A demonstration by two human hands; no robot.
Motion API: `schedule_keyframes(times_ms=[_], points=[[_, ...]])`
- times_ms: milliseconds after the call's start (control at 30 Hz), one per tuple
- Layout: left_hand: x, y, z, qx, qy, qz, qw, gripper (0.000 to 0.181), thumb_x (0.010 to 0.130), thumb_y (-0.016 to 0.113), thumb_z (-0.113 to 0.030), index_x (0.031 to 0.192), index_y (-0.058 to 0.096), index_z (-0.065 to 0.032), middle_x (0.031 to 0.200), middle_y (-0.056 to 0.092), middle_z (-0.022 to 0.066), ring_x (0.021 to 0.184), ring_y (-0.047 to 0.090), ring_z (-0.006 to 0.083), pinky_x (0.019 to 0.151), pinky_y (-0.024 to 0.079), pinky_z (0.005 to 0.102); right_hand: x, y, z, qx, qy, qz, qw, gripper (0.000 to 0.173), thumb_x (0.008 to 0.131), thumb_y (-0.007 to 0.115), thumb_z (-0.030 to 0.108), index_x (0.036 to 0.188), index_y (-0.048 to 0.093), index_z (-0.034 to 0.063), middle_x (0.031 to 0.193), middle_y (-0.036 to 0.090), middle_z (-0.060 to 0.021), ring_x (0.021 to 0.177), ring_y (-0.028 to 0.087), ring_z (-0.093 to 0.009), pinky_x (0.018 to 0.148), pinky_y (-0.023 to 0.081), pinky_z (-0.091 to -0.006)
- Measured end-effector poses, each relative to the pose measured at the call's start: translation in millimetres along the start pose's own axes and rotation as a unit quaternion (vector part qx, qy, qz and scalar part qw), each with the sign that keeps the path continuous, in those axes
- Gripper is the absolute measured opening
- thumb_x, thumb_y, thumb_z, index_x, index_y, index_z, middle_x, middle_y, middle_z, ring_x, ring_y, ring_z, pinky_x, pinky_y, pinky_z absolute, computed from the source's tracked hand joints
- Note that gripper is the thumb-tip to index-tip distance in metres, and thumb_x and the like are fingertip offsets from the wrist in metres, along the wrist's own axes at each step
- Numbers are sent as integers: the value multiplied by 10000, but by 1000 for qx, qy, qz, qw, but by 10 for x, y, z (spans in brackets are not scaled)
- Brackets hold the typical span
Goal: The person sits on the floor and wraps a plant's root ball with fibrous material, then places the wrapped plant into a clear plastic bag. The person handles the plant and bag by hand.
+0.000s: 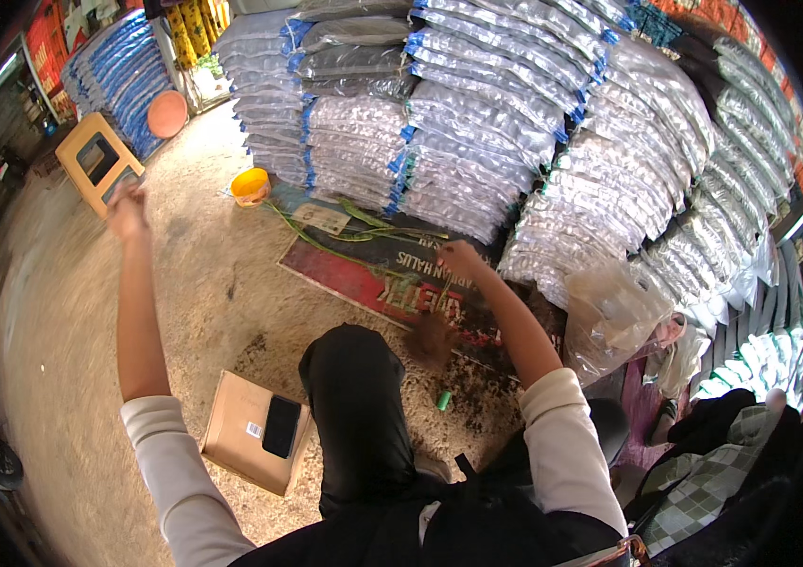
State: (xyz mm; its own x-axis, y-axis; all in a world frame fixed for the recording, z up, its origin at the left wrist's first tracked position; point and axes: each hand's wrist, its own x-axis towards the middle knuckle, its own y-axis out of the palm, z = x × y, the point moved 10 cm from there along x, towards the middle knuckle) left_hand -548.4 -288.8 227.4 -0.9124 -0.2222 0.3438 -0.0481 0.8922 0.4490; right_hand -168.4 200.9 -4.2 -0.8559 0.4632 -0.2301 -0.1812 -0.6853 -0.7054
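My right hand is closed around the stem of an uprooted plant above a printed banner sheet on the floor. A blurred brown root clump hangs below that hand, and long green leaves stretch left across the sheet. My left hand is reached far forward, blurred, overlapping the lower edge of a yellow plastic stool. Whether its fingers grip the stool is unclear. Between the leaves and the stool stands a yellow tub. Dark loose soil and a small green cylinder lie near my knees.
Tall stacks of filled clear plastic sacks rise ahead and to the right. Beside my leg sits a cardboard box with a black phone on it. A crumpled plastic bag is at right, close to another person.
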Motion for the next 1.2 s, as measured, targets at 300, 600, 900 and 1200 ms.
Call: schedule_keyframes(times_ms=[300, 600, 900, 1200], points=[[147, -601, -489, -25, 40, -148, 988, 223, 893, 448, -139, 709, 502, -23, 660, 535, 49, 561, 504, 123, 565, 481, 256, -184, -1358, 274, -7, -115, -423, 899, 308, 794, 502, 299, 895, 643, 44, 737, 614, -186, 679, 605, -275, 662, 457, -363], [-204, 176, -723, 60, 116, 31, 991, 155, 892, 446, -124, 804, 522, -20, 713, 541, 43, 616, 495, 107, 603, 443, 264, -254, -1792, 2096, 287, -278, -203, 894, 324, 869, 430, 273, 1033, 604, 53, 875, 624, -90, 711, 582, -166, 671, 440, -269], [-1630, 1710, -220, 116, -31, 377, 919, 148, 865, 504, -192, 890, 498, -46, 637, 513, 9, 545, 472, 74, 548, 432, 215, -466, -1466, 1585, 188, -164, -97, 964, 299, 868, 455, 265, 965, 622, 37, 691, 575, -71, 614, 536, -130, 608, 439, -282], [-2462, 2494, 111, 22, -176, 383, 906, 179, 858, 534, -253, 891, 518, -78, 734, 528, 10, 610, 475, 68, 591, 459, 224, -2022, -2426, -551, 378, -34, -252, 890, 179, 846, 526, 183, 830, 579, 12, 523, 342, 44, 461, 312, -62, 467, 296, -227]])
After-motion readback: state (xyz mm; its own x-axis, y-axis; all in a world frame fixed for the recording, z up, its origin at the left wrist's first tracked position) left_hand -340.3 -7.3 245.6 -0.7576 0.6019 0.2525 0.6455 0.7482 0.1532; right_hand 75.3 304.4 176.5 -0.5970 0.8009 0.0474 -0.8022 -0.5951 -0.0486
